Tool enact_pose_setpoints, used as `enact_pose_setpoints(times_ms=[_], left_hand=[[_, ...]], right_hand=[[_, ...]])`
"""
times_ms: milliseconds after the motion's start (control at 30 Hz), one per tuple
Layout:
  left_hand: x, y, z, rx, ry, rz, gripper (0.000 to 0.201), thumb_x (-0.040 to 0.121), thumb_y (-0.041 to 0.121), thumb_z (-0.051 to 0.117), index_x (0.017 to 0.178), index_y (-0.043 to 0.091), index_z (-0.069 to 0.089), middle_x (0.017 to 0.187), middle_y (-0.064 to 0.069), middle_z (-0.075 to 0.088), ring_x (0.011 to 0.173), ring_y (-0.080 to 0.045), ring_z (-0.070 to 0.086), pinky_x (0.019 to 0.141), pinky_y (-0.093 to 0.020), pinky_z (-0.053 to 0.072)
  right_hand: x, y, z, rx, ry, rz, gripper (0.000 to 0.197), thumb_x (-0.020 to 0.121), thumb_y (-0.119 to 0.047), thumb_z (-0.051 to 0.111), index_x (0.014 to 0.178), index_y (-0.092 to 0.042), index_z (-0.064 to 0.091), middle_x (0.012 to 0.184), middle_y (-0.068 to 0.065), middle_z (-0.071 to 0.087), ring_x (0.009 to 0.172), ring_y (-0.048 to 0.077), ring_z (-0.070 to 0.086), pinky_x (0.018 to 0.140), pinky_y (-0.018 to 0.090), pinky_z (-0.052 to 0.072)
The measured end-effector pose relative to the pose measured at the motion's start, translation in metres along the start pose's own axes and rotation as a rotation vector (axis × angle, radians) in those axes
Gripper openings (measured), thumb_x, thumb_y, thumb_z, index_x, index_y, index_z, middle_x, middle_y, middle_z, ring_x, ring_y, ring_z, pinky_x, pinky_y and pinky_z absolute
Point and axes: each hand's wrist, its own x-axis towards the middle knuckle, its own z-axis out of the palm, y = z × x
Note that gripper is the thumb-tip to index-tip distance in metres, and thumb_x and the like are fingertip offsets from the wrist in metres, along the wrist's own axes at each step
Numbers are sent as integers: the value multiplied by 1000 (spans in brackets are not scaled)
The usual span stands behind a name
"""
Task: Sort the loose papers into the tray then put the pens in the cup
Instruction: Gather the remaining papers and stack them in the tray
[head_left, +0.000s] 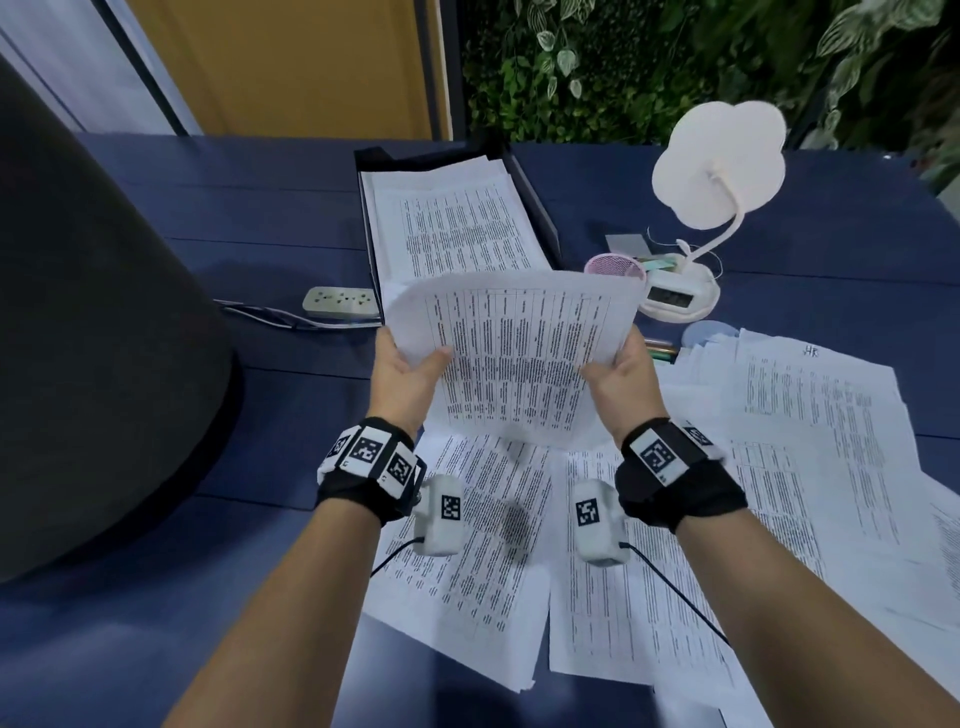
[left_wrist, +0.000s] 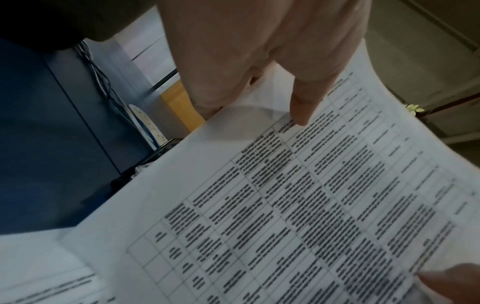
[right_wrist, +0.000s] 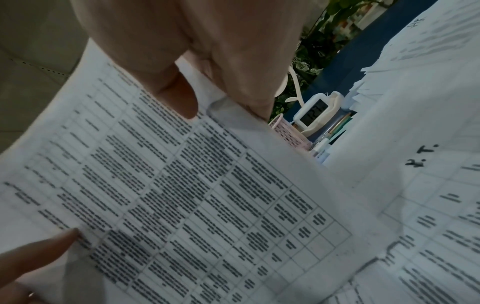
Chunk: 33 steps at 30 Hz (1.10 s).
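Observation:
I hold a printed sheet (head_left: 514, 358) up above the desk with both hands. My left hand (head_left: 402, 364) pinches its left edge, thumb on top, and my right hand (head_left: 621, 371) pinches its right edge the same way. The left wrist view shows the sheet (left_wrist: 298, 195) under my left thumb; the right wrist view shows the sheet (right_wrist: 182, 195) under my right thumb. A black tray (head_left: 535, 208) behind it holds a stack of papers (head_left: 457, 223). Loose papers (head_left: 779, 467) cover the desk below and to the right. A pink mesh cup (head_left: 618, 270) stands right of the tray. Pens (head_left: 662, 351) peek out near the papers.
A white desk lamp (head_left: 722, 171) with a clock base (head_left: 675, 299) stands at the right. A power strip (head_left: 340, 302) with cables lies left of the tray. A large dark rounded object (head_left: 93, 338) fills the left side. Plants line the back wall.

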Motion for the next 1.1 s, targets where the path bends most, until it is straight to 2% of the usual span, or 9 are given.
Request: enact_pose_setpoints(times_ms=[167,300,433,567,700,800,900,1000,1100], left_hand=[[3,-19,-2,10,-4,-83,45,85,-1,64,124,13,48,114,-4,65,107,-19,62,100,-40,47],[1,-42,-8,122,-52,-148,31,84,9,69,112,18,61,111,-4,69,105,-22,64,100,-48,46],[-8,-58,-9,199,-72,-176,32,84,11,70,115,11,61,110,-3,69,104,-18,64,100,-41,47],[-17,-66,-9,232,-63,-207,27,88,15,66,115,12,62,111,-3,68,106,-20,63,96,-34,47],[-17,-59,-9,223,-61,-191,24,88,19,66,112,17,61,107,3,69,100,-14,64,95,-34,47],[-12,-49,-9,183,-41,-192,31,85,27,70,112,15,61,109,2,69,102,-15,64,100,-42,47],[-2,-44,-10,103,0,-192,61,73,46,77,122,15,56,121,-3,65,113,-22,61,100,-51,45],[5,-25,-8,93,28,-105,30,85,17,69,113,19,58,111,1,68,105,-19,65,97,-47,49],[19,-11,-8,139,70,-7,29,88,11,65,114,17,57,107,5,67,102,-15,64,96,-44,50]], right_hand=[[-3,15,-3,-105,-54,35,55,83,18,37,133,-5,40,121,4,58,106,12,55,87,14,46],[-4,46,-8,-301,-88,166,48,86,10,35,130,-8,43,116,5,59,106,22,55,94,35,48],[-12,68,-16,-479,-145,300,34,89,3,36,120,-4,46,117,19,58,104,36,56,88,41,47],[-17,83,-18,-556,-238,368,45,97,-13,36,142,-7,32,135,15,50,104,30,56,81,32,46],[-16,84,-21,-460,-202,344,48,97,-22,44,142,-9,32,141,8,46,118,25,51,99,33,41],[-19,70,-18,-284,-209,369,27,98,-20,46,125,-16,42,110,4,60,88,18,61,78,35,51],[-17,57,-12,-186,-204,352,14,99,-15,45,112,-19,45,87,5,61,60,15,57,49,25,42],[-5,46,-5,-163,-147,284,9,98,-11,45,100,-18,48,77,11,60,55,18,54,46,26,39],[11,33,3,-113,-149,228,14,99,-13,39,107,-16,51,95,11,65,58,15,58,48,23,42]])
